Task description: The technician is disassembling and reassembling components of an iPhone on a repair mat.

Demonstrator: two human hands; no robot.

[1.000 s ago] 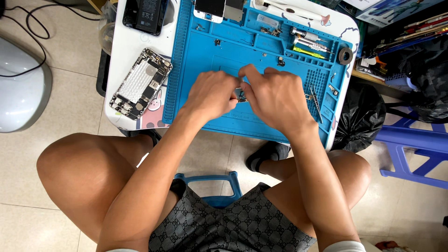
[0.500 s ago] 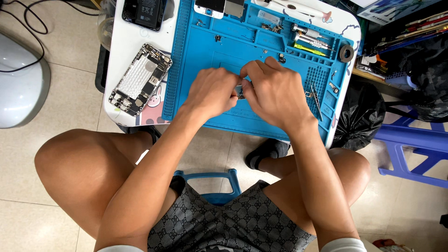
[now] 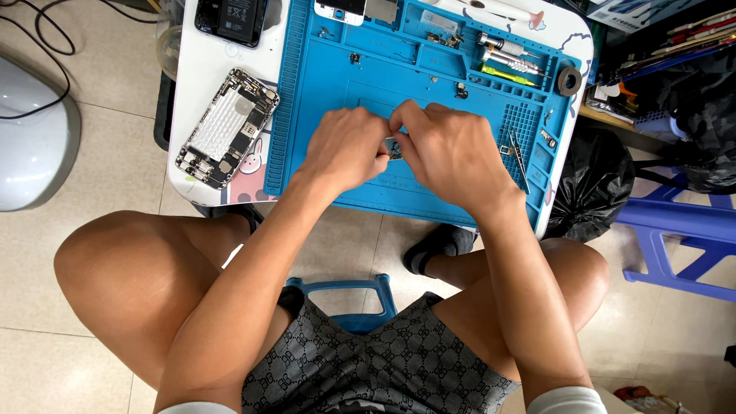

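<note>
My left hand [image 3: 345, 149] and my right hand [image 3: 448, 153] meet over the middle of a blue repair mat [image 3: 322, 92]. Together they pinch a small dark phone part [image 3: 393, 148] between their fingertips; most of it is hidden by the fingers. An opened phone housing [image 3: 226, 128] with its insides showing lies on the white table [image 3: 192, 69] left of the mat. A pair of tweezers [image 3: 518, 157] rests on the mat just right of my right hand.
Screwdriver bits and small tools [image 3: 502, 57] sit in the mat's upper right trays. A black battery [image 3: 230, 19] lies at the table's top left. A black bag [image 3: 594, 184] and a blue stool [image 3: 678, 230] stand on the right, a grey rounded object [image 3: 31, 146] on the left.
Both hands stay together on the small part over the mat, with only slight finger shifts. The view has shifted a little.
</note>
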